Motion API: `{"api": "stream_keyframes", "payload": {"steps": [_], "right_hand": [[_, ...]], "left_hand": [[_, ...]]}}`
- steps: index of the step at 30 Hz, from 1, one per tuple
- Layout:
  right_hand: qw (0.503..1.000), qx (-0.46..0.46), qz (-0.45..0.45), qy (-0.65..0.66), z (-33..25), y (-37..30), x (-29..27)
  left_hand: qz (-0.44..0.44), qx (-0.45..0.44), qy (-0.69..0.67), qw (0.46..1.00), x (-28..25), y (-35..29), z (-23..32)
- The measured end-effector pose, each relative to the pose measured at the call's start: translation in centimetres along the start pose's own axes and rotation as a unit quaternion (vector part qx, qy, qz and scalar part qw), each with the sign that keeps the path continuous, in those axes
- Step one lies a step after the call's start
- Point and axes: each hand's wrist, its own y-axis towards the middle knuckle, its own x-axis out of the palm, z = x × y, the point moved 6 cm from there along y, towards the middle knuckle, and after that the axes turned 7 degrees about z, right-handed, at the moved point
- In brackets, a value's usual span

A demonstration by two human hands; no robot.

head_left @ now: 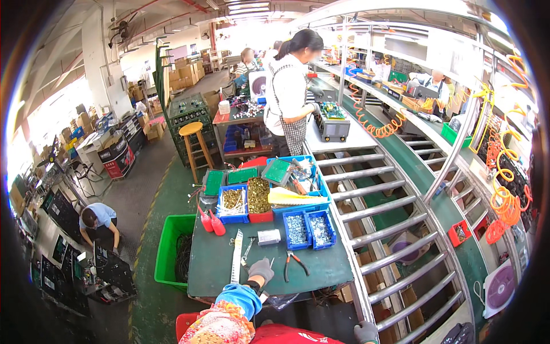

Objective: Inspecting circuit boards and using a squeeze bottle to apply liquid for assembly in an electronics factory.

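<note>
My left hand (261, 271), in a grey glove, is over the near edge of the green-topped bench (223, 261). Its fingers look stretched out, with nothing visible in them. Just beyond it lie a long white strip (236, 257) and a slim metal tool (247, 251). A small silver-grey block (268, 237) rests farther in. To the right of that hand are pliers (295, 264) with dark and orange handles, jaws away from me. My right hand (365, 331), also gloved, is low by the roller conveyor's side rail; its fingers are not clear.
Blue bins (310, 214) of small metal parts, a red bin (260, 218) of brass pieces, red bottles (217, 225) and green circuit boards (278, 171) crowd the bench's far side. A green crate (166, 261) stands left; a roller conveyor (395, 245) runs right. A co-worker (291, 86) stands ahead.
</note>
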Motion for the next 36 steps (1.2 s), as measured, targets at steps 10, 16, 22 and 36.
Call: {"api": "stream_keyframes", "payload": {"steps": [10, 16, 22, 36], "right_hand": [[1.0, 0.002, -0.022, 0.002, -0.2, 0.1, -0.1], [0.996, -0.029, 0.078, 0.013, 0.4, 0.8, 1.1], [0.997, -0.005, 0.065, 0.039, 1.8, 1.2, 2.4], [0.999, 0.011, 0.052, 0.004, 2.3, 1.6, 2.9]], "left_hand": [[0.016, -0.004, 0.002, 1.0, 0.6, 0.8, -0.4], [-0.015, -0.018, -0.038, 0.999, 1.4, 1.6, -1.0], [-0.003, -0.012, -0.009, 1.0, 0.3, 1.0, -0.3], [-0.015, -0.024, -0.009, 1.0, 0.7, 1.2, -0.2]]}}
